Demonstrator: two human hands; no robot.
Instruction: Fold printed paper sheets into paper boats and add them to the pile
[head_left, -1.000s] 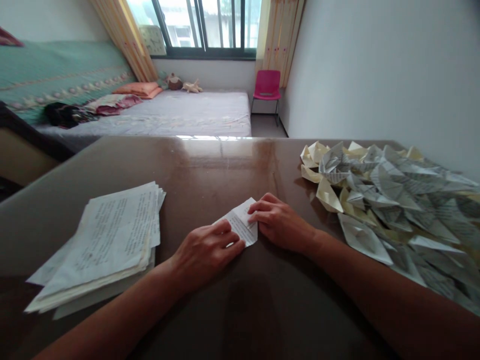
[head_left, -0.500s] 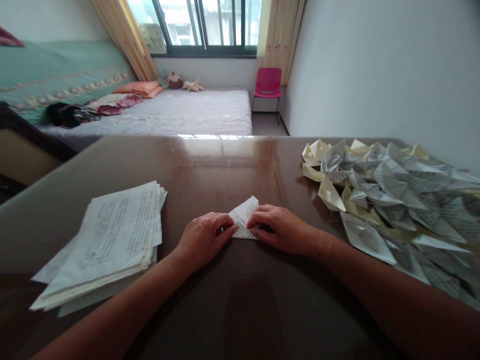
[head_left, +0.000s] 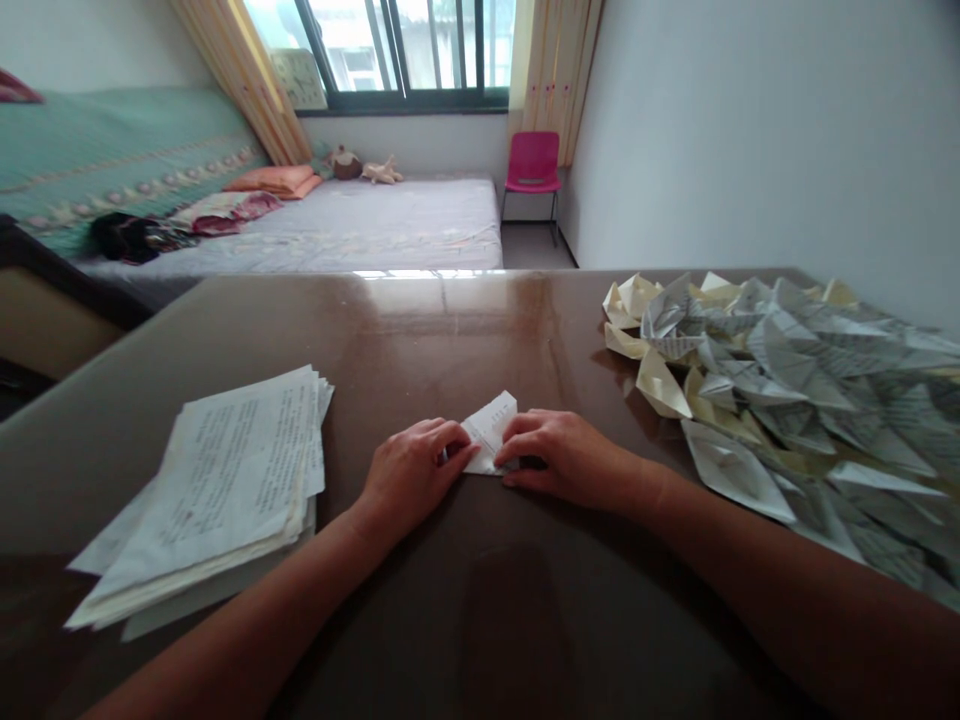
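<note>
A loose stack of written sheets (head_left: 225, 470), its edges uneven, lies at left on a glossy brown table (head_left: 450, 335), near the left forearm. At center, the left hand (head_left: 412, 462) pinches the left corner of a small folded paper (head_left: 489, 420) between thumb and fingers, while the right hand (head_left: 566, 455) clamps its right side; the hands are close but apart, and their fingers cover parts of the paper, which rests on the tabletop between them. At right, a heap of folded paper boats (head_left: 795, 360), cream and gray-white, many bearing text, spreads toward the wall (head_left: 750, 140), open hulls overlapping; the right forearm passes in front of its near edge.

Beyond the table, a bed (head_left: 405, 222) with a pale cover holds dark clothing (head_left: 127, 237), a pink-and-white cloth (head_left: 232, 213), orange pillows (head_left: 277, 182) and two soft toys (head_left: 381, 171) below a dark-framed window (head_left: 405, 95) between yellow curtains (head_left: 551, 80). A magenta chair (head_left: 533, 163) stands to the bed's right.
</note>
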